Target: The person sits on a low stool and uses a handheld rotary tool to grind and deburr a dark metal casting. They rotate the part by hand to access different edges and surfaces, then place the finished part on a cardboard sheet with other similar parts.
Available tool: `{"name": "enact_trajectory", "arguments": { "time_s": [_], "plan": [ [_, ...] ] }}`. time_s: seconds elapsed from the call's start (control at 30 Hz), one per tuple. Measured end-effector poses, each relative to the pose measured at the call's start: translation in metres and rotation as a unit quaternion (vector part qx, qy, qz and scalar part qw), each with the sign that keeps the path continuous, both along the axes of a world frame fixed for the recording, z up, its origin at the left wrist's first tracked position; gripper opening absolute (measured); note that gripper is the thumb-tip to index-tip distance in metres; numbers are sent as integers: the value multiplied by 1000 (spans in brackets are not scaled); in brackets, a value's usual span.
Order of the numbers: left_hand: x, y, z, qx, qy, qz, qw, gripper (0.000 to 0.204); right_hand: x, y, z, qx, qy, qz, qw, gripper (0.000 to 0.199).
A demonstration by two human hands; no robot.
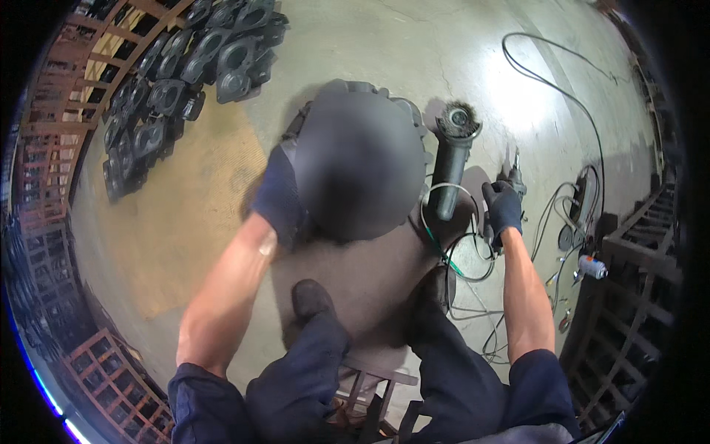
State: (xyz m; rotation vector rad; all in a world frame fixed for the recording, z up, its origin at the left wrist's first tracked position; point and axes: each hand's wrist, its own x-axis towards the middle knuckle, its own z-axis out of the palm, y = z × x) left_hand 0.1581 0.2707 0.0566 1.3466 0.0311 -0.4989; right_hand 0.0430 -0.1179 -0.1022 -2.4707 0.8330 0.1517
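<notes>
A large dark round metal casting [414, 111] with lugs along its rim stands between my feet; its middle is smeared. My left hand [281, 194], in a dark glove, grips the casting's left side, fingers partly hidden. Off to the right, my gloved right hand [503, 207] is closed round the body of a slim power tool [516, 177], which looks like a die grinder with a thin metal tip pointing away from me. Between that tool and the casting lies an angle grinder [450, 166] with a wire cup brush [459, 120] at its far end.
Several dark metal castings [237, 55] lie in rows at the far left, beside a brown sheet [200, 214]. Rusty metal racks [55, 126] line the left, and another rack [629, 311] stands right. Cables [473, 277] loop over the floor near a spray can [592, 267].
</notes>
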Motion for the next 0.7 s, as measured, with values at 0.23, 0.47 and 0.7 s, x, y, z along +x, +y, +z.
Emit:
{"name": "enact_trajectory", "arguments": {
  "time_s": [0.23,0.47,0.7],
  "plan": [
    [-58,13,40,247,-106,29,963,15,13,84,119,249,-25,80,965,37],
    [-104,34,256,251,62,104,960,14,-44,195,263,579,94,49,808,41],
    [-150,59,453,268,42,159,949,23,-50,252,404,829,73,-116,542,45]
  ]
}}
